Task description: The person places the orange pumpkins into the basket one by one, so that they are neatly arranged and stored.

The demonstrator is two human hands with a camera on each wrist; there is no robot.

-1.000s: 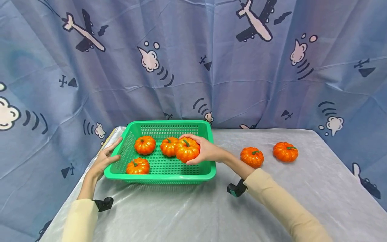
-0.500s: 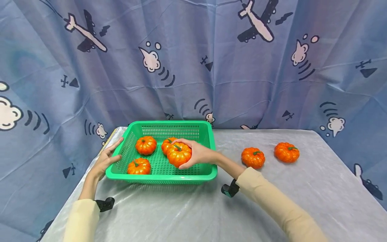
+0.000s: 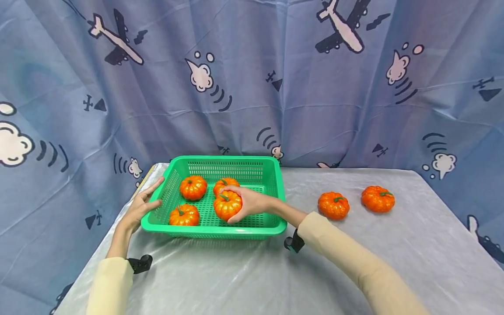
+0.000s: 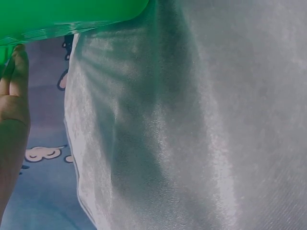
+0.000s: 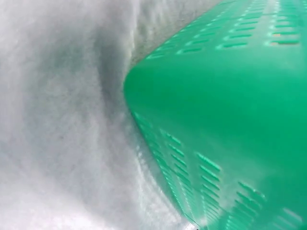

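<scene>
My right hand (image 3: 252, 202) holds a small orange pumpkin (image 3: 227, 206) from its right side, fingers over the far side and thumb at the near side. The pumpkin is low inside the green plastic basket (image 3: 220, 230), overlapping another pumpkin (image 3: 226, 183) behind it. Two more lie in the basket's left half, a back pumpkin (image 3: 193, 188) and a front pumpkin (image 3: 184, 215). At the basket's left end my left hand (image 3: 138, 210) rests with extended fingers and thumb against the rim; the left wrist view shows straight fingers (image 4: 18, 72) against the basket's side. The right wrist view shows only the basket's corner (image 5: 158, 91), the hand hidden.
To the right of the basket, a nearer pumpkin (image 3: 333, 206) and a farther pumpkin (image 3: 377, 199) lie on the table with its silvery-grey cover (image 3: 236, 275). A blue curtain (image 3: 244, 87) with printed aeroplanes hangs behind the table and along its sides.
The right hand has carried its pumpkin leftward and down into the basket, in front of the back-middle pumpkin. The left hand stays at the rim. The head view has shifted slightly.
</scene>
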